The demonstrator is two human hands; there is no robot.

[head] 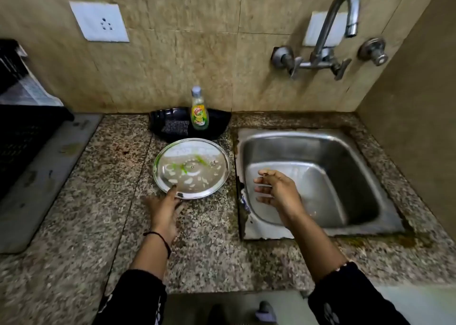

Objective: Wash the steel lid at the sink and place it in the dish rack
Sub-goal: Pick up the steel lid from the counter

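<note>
Head view, only one on offer. Left hand (165, 207) down at the near rim of the round steel lid (191, 168), fingertips touching the edge, thumb just over it; not yet closed around it, so more a first contact than a firm hold. Right hand (276, 191) loose and spread, holding nothing, hovering over the near left part of the square stainless steel sink (320, 147).

Lid lying flat and inner face up on the speckled granite desk (103, 201), just left of the sink, smeared with pale scraps and green bits. Round, so no long axis to speak of; what matters is the direction: lid ahead of the left hand and to the left of the right hand, sink directly rightward of the lid. Left hand clearly nearer, already at the rim. Likely next: lift by that near edge and carry right, over the sink's raised lip.

Behind the lid, touching or nearly so, a black plastic tray (162, 124) with a dark scrub pad (176, 126) and a yellow-labelled bottle of dish liquid (199, 112). Curved chrome wall tap (340, 16) above the sink, no water seen running. Far left, a dark slatted crate (22, 137), possibly the dish rack; cannot tell for certain.
</note>
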